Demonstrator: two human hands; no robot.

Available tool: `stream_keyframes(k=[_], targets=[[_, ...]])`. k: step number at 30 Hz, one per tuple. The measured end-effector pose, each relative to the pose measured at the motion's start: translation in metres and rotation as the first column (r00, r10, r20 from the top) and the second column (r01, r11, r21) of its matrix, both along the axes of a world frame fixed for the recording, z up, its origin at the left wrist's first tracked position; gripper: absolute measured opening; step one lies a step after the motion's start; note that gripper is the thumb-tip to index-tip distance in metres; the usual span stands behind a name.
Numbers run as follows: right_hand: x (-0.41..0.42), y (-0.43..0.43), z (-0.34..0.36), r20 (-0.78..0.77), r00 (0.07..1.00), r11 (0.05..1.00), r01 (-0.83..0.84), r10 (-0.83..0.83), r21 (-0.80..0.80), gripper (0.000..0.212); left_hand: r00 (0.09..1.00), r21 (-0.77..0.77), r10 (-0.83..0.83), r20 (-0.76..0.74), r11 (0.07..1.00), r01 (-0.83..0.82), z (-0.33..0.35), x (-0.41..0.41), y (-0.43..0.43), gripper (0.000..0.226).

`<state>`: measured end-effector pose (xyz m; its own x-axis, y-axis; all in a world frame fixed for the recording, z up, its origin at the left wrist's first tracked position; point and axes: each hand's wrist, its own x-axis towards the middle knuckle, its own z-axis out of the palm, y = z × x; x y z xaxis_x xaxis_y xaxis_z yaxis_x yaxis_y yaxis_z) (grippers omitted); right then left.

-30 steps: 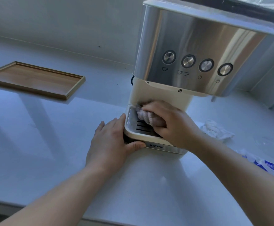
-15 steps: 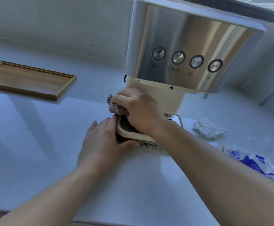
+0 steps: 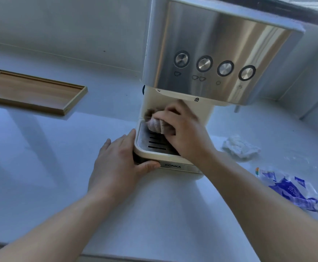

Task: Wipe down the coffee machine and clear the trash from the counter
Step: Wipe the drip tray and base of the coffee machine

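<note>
A steel and cream coffee machine [image 3: 216,53] stands on the white counter [image 3: 41,167]. Its drip tray [image 3: 150,154] sticks out at the front, with dark slots showing. My right hand [image 3: 184,133] is closed on a bunched pinkish cloth [image 3: 155,124] and presses it onto the back left part of the tray, under the machine's head. My left hand [image 3: 116,161] lies flat on the counter against the tray's left front corner, thumb on its front edge. A crumpled white tissue [image 3: 239,146] and a blue and white plastic wrapper [image 3: 290,190] lie to the right of the machine.
A shallow wooden tray [image 3: 31,91] sits on the counter at the far left. A wall runs close behind the machine. The counter's front edge passes along the bottom of the view.
My right hand with the cloth swept from the tray's middle out to its left edge, then came back onto the back left of the tray. My left hand stayed against the tray.
</note>
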<state>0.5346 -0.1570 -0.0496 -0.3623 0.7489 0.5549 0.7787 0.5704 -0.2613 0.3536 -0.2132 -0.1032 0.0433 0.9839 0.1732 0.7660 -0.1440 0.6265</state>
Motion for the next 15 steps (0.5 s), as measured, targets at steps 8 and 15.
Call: stream_keyframes(k=[8,15], targets=[[0.065,-0.018,-0.005,-0.059,0.963,0.964,0.259,-0.262,-0.060,0.037,1.000,0.001,-0.005,0.013,1.000,0.005,-0.002,-0.004,0.000,0.093],[0.042,-0.018,-0.006,-0.088,0.903,0.901,0.404,-0.420,-0.157,0.019,0.999,0.010,0.027,0.031,1.000,-0.027,-0.002,-0.003,-0.002,0.081]])
